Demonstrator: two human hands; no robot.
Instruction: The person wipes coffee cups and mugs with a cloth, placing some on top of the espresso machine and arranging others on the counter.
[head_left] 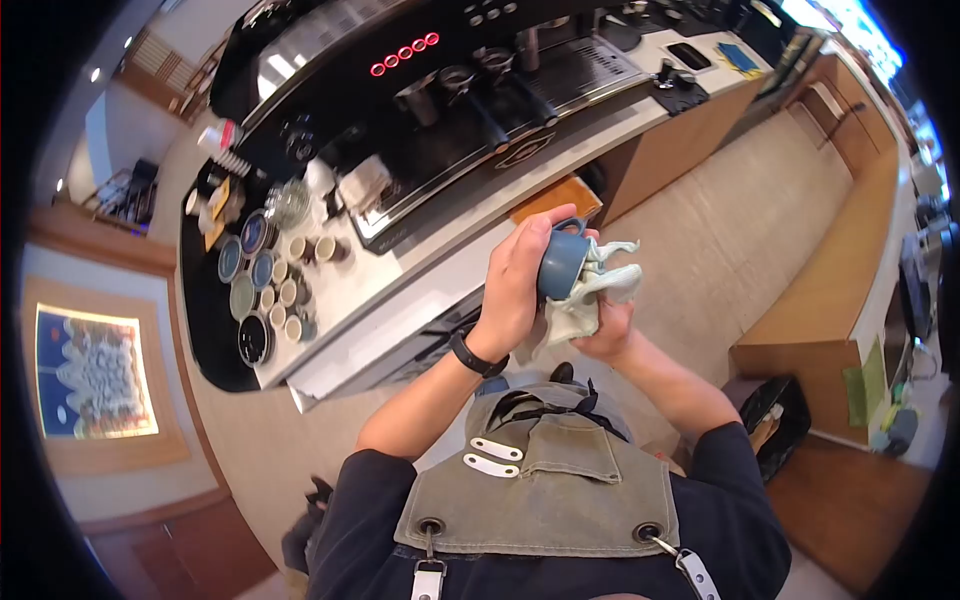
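A blue cup (pixel 562 266) lies tilted on its side in my left hand (pixel 515 275), whose fingers wrap round its outer wall near the handle. From the right, my right hand (pixel 612 325) presses a pale cloth (pixel 578 312) against the cup's mouth. Part of the cloth is bunched at the opening and a fold hangs below. The cup's inside is hidden by the cloth, and most of my right fingers are behind it.
Ahead stands a black espresso machine (pixel 440 130) on a white counter (pixel 400 265). Several small cups (pixel 289 292) and stacked plates (pixel 242 297) sit at the counter's left end. A wooden-sided counter (pixel 830 290) runs along the right, with a black-lined bin (pixel 785 425) beside it.
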